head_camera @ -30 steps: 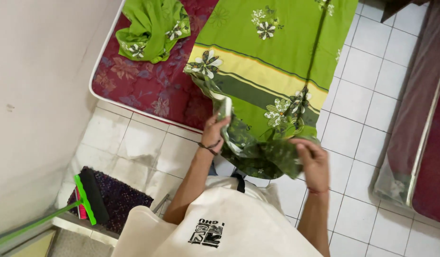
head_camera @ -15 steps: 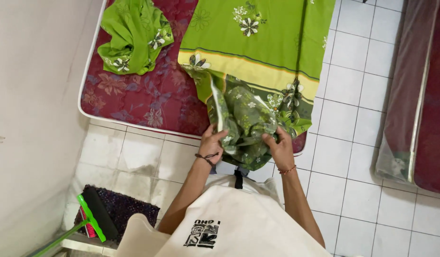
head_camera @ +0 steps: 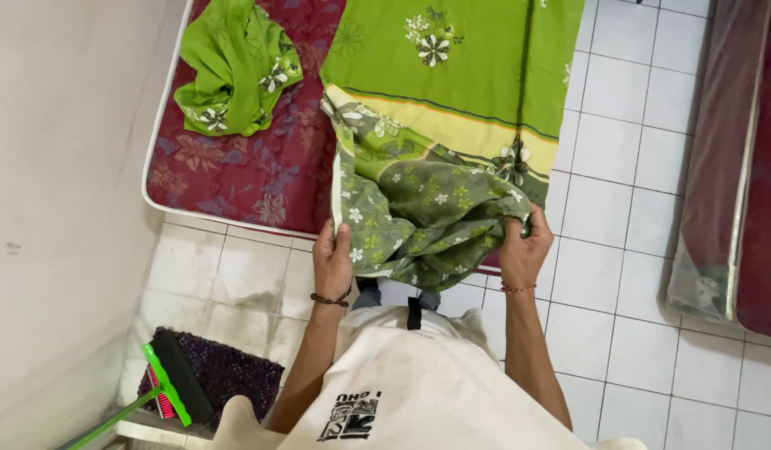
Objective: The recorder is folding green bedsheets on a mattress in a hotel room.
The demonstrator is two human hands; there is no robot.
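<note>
Green floral bedsheet (head_camera: 452, 92): spread over the right part of the maroon floral mattress (head_camera: 235, 167), its near end bunched and turned back at the mattress's foot edge, the darker small-flowered side showing.

Left hand (head_camera: 331, 262): closed on the bunched sheet's left edge, just off the mattress's near edge.

Right hand (head_camera: 523, 250): closed on the bunch's right end, level with the left.

Change: half a second ago both hands gripped close together at the middle of the bunch; they now stand apart, and the gathered cloth is drawn wider between them. Judged: the end is being opened out.

Crumpled green pillowcase-like cloth (head_camera: 235, 71): on the mattress's far left part.

Green-handled broom (head_camera: 165, 387): on a dark mat, left of the mattress's foot, near the wall.
</note>
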